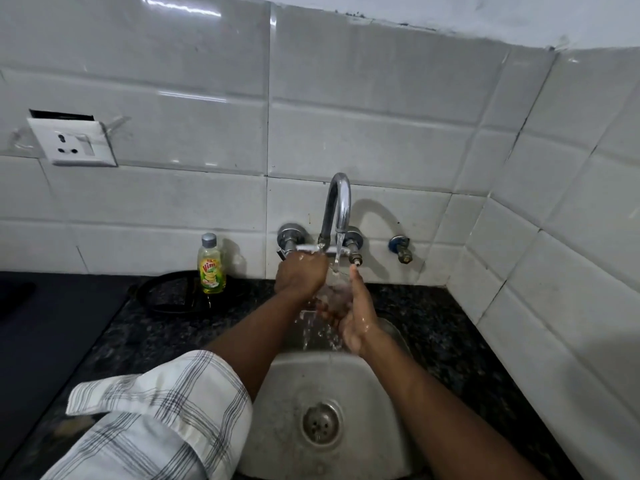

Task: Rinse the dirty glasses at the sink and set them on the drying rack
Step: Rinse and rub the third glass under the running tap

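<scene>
A clear drinking glass (333, 295) sits under the running stream from the chrome tap (338, 202), over the steel sink (363, 379). It is blurred by water and hard to make out. My right hand (358, 320) cups it from the right and below, wet, with the fingers pointing up. My left hand (300, 276) is curled against the glass's left side, just under the tap's crossbar. Water splashes down from the glass into the basin. No drying rack or other glasses are in view.
A yellow dish-soap bottle (211, 268) stands on the dark granite counter (436, 323) left of the tap, beside a black round ring (162, 292). A dark cooktop (52, 327) lies at far left. Tiled walls close in behind and on the right. A socket (72, 143) is on the wall.
</scene>
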